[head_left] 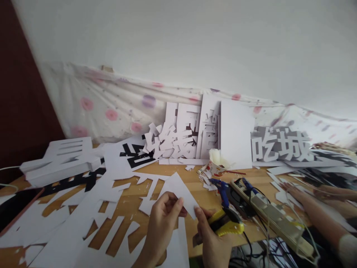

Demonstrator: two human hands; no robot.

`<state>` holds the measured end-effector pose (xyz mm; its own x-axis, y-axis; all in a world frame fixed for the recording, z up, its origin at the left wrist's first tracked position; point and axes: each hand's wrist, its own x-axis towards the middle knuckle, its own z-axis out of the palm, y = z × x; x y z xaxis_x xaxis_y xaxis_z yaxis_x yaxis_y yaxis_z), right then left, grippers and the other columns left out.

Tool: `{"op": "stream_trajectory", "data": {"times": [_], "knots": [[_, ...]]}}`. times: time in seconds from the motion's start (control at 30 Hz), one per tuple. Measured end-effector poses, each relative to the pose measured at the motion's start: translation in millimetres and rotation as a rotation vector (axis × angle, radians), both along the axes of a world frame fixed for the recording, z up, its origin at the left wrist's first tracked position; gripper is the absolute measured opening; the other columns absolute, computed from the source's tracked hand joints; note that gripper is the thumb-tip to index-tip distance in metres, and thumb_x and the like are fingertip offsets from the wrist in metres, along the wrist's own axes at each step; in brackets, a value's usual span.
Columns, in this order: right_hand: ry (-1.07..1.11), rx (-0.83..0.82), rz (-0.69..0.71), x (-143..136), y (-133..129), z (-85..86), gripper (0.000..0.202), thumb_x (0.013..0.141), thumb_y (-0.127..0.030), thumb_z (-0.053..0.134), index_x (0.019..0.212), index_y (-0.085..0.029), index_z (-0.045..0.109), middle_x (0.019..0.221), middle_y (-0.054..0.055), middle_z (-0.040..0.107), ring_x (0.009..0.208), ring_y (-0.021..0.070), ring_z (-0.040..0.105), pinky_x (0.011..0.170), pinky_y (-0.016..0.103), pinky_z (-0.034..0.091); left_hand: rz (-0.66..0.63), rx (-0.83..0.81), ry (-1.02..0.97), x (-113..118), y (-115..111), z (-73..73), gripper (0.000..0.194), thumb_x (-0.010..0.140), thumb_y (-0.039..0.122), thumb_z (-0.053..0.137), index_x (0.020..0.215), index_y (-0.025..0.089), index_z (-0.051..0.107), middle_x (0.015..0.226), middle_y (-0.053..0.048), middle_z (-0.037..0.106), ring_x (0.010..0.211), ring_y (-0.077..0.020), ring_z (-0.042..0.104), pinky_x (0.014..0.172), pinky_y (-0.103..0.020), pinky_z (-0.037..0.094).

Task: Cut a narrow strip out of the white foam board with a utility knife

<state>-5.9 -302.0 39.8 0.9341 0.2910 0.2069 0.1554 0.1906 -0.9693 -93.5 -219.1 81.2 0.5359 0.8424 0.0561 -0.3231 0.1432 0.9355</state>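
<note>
My left hand pinches a small white piece of board between thumb and fingers, above the wooden table. A yellow and black utility knife lies in my right hand, its metal end pointing down to the left. The tip of my right thumb is at the lower right corner of the board piece; whether it presses on it I cannot tell. Beneath and left of my hands lie white cut-out sheets with letter-shaped holes. A blue glue gun rests just beyond my right hand.
A power strip with tangled cables runs along the right. Behind it stands a paper cup of white scraps. Cut white characters and upright boards lean at the back. Another person's hands work at far right.
</note>
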Motion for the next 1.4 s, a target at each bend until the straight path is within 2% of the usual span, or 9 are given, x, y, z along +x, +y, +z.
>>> {"op": "stream_trajectory", "data": {"times": [0.17, 0.33, 0.57, 0.87, 1.0, 1.07, 1.17, 1.3, 1.4], "knots": [[0.028, 0.037, 0.016, 5, -4, 9.7, 0.047, 0.074, -0.06, 0.072, 0.068, -0.016, 0.058, 0.057, -0.003, 0.053, 0.044, 0.0069, 0.041, 0.039, 0.019, 0.033, -0.046, 0.016, -0.019, -6, 2, 0.4, 0.03, 0.08, 0.044, 0.07, 0.084, 0.016, 0.063, 0.076, -0.003, 0.065, 0.069, -0.0154, 0.062, 0.065, -0.026, 0.054], [0.029, -0.04, -0.071, 20, -8, 16.9, 0.053, 0.076, -0.066, 0.067, 0.061, -0.019, 0.046, 0.049, -0.005, 0.043, 0.043, 0.0078, 0.039, 0.039, 0.019, 0.03, -0.103, -0.008, -0.038, -8, 3, 0.9, 0.023, 0.083, 0.039, 0.067, 0.085, 0.017, 0.062, 0.074, 0.0, 0.062, 0.066, -0.0123, 0.057, 0.061, -0.022, 0.05], [-0.104, -0.145, 0.288, 19, -5, 14.1, 0.043, 0.079, -0.06, 0.067, 0.076, -0.019, 0.055, 0.059, -0.004, 0.047, 0.052, 0.0108, 0.043, 0.047, 0.023, 0.034, -0.259, 0.051, 0.039, -9, 1, 6.7, 0.022, 0.081, 0.035, 0.065, 0.072, 0.019, 0.054, 0.06, 0.005, 0.049, 0.055, -0.0101, 0.049, 0.053, -0.021, 0.042], [-0.408, -0.268, 0.45, 22, -17, 21.2, 0.042, 0.089, -0.044, 0.06, 0.061, -0.02, 0.041, 0.056, -0.005, 0.038, 0.052, 0.009, 0.036, 0.049, 0.023, 0.028, -0.363, 0.224, 0.25, -23, 0, 8.7, 0.016, 0.086, 0.03, 0.058, 0.075, 0.019, 0.053, 0.064, 0.005, 0.049, 0.06, -0.0116, 0.05, 0.057, -0.022, 0.038], [-0.393, -0.285, 0.55, 24, -20, 20.4, 0.041, 0.087, -0.045, 0.063, 0.061, -0.02, 0.043, 0.057, -0.005, 0.038, 0.053, 0.0092, 0.036, 0.05, 0.023, 0.03, -0.387, 0.215, 0.254, -24, 3, 2.9, 0.017, 0.086, 0.029, 0.059, 0.074, 0.019, 0.052, 0.063, 0.005, 0.049, 0.06, -0.0114, 0.05, 0.057, -0.022, 0.039], [-0.288, -0.23, 0.529, 26, -20, 16.5, 0.04, 0.086, -0.048, 0.063, 0.064, -0.02, 0.045, 0.057, -0.005, 0.037, 0.052, 0.0092, 0.036, 0.047, 0.022, 0.03, -0.386, 0.176, 0.216, -23, 6, -0.2, 0.018, 0.086, 0.032, 0.059, 0.074, 0.019, 0.053, 0.063, 0.005, 0.048, 0.061, -0.0115, 0.05, 0.058, -0.023, 0.04], [-0.19, -0.223, 0.344, 41, -15, 11.7, 0.041, 0.084, -0.054, 0.061, 0.065, -0.021, 0.047, 0.053, -0.006, 0.04, 0.046, 0.0092, 0.035, 0.043, 0.023, 0.03, -0.381, 0.114, 0.141, -23, 11, -3.8, 0.02, 0.086, 0.035, 0.06, 0.076, 0.018, 0.055, 0.064, 0.004, 0.049, 0.061, -0.0115, 0.05, 0.059, -0.024, 0.042], [-0.314, -0.564, 0.243, 83, 2, 10.8, 0.042, 0.078, -0.059, 0.059, 0.083, -0.018, 0.062, 0.062, 0.002, 0.06, 0.056, 0.0165, 0.054, 0.053, 0.028, 0.042, -0.372, 0.05, 0.064, -24, 17, -5.4, 0.022, 0.085, 0.037, 0.063, 0.079, 0.016, 0.058, 0.065, 0.002, 0.053, 0.059, -0.0109, 0.051, 0.057, -0.023, 0.043], [-0.368, -0.715, 0.228, 112, 21, 3.9, 0.045, 0.07, -0.054, 0.064, 0.093, -0.015, 0.064, 0.061, 0.003, 0.062, 0.058, 0.0208, 0.058, 0.054, 0.031, 0.043, -0.344, -0.018, 0.021, -25, 21, -5.6, 0.024, 0.081, 0.038, 0.067, 0.076, 0.016, 0.061, 0.064, 0.002, 0.055, 0.058, -0.0104, 0.052, 0.055, -0.022, 0.043]]}}
